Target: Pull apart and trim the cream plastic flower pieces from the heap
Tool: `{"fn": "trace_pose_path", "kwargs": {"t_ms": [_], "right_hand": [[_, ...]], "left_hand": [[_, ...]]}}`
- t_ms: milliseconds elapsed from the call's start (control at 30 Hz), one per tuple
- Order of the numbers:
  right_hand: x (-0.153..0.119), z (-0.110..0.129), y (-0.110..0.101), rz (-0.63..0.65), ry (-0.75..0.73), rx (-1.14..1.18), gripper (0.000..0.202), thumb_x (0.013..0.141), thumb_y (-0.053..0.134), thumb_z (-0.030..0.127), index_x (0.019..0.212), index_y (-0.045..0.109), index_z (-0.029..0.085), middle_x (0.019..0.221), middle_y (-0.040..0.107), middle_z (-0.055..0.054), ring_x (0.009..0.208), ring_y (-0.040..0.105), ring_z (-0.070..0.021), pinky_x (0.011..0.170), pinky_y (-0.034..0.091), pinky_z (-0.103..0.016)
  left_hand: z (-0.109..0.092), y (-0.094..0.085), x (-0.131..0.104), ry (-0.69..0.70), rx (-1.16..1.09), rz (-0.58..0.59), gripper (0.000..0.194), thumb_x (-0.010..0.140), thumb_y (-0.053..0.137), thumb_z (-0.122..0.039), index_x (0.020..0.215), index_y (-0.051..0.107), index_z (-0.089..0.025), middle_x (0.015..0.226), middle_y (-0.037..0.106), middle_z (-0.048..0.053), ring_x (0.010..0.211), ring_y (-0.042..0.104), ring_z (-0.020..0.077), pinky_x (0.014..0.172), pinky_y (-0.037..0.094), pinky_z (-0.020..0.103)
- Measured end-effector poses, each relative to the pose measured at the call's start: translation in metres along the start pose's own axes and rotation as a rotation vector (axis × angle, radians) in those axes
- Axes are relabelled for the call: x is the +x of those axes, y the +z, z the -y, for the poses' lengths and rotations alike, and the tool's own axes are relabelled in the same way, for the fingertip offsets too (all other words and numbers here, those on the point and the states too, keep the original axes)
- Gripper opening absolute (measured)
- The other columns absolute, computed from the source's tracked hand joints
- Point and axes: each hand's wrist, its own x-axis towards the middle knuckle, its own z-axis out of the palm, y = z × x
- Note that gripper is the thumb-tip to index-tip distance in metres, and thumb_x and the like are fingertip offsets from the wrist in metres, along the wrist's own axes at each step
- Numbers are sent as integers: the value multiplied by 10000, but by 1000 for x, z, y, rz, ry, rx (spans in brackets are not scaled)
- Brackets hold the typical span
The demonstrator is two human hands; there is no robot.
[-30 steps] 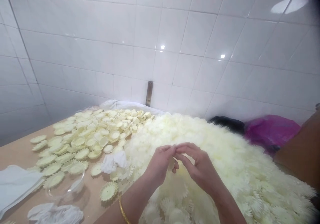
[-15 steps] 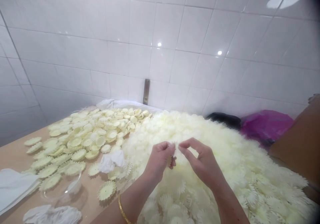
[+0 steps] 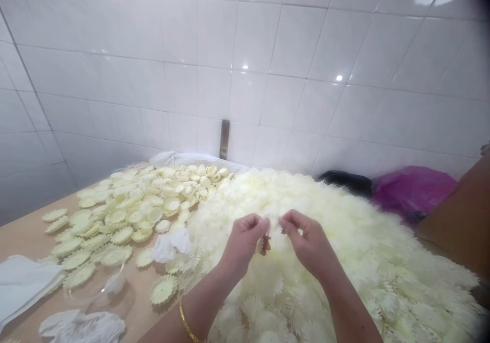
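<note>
In the head view, my left hand (image 3: 242,246) is closed on a pale yellow artificial flower petal piece (image 3: 273,223), mostly blurred and partly covered by the fingers. My right hand (image 3: 309,245) pinches at the right edge of this pale piece with thumb and forefinger. Both hands hover over a big fluffy heap of pale petal pieces (image 3: 363,246). To the left lies a pile of round, toothed-edge petal stacks (image 3: 130,213). One such toothed disc (image 3: 163,289) rests alone near my left forearm.
A crumpled white tissue (image 3: 172,244), a clear plastic bowl (image 3: 97,294) and a folded white sheet (image 3: 25,284) are on the brown tabletop (image 3: 141,307). A black bag (image 3: 346,181) and a purple bag (image 3: 413,192) lie by the tiled wall (image 3: 214,42). Someone's arm or leg (image 3: 455,220) shows at right.
My right hand has shifted slightly right, so the gap between my fingertips is wider. My left hand stays nearly in place. The camera view has moved a little.
</note>
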Motion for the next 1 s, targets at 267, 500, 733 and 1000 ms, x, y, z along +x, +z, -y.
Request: {"fn": "trace_pose_path", "kwargs": {"t_ms": [267,500,733,1000], "right_hand": [[-1,0,0,-33,-57,-109,239,839,370,271,625,436,188,571,496,15,526,436,-120,491,324,-223],[-3,4,0,-161,-156,-96,165,821,402,245,737,531,185,710,566,-31,664,514,-162,594,390,-264],[-6,8,-3,9,-167,-18,208,823,423,253,722,592,186,726,598,-34,684,549,-164,627,414,-268],[-4,9,-3,122,-126,25,235,817,407,252,696,595,181,678,607,-18,644,544,-153,603,415,-256]], "left_hand": [[1,0,-1,-97,-58,39,230,662,623,-329,610,496,-145,550,498,-12,454,461,77,432,325,207],[-2,2,-2,-110,-7,-37,253,656,609,-314,538,461,-146,490,470,-23,404,445,70,417,314,207],[0,1,-1,-100,-28,-29,337,660,615,-404,537,421,-157,478,475,-30,373,446,74,392,295,208],[3,-2,-1,-85,-83,32,355,656,634,-407,547,406,-159,463,451,-41,357,429,62,384,280,199]]}}
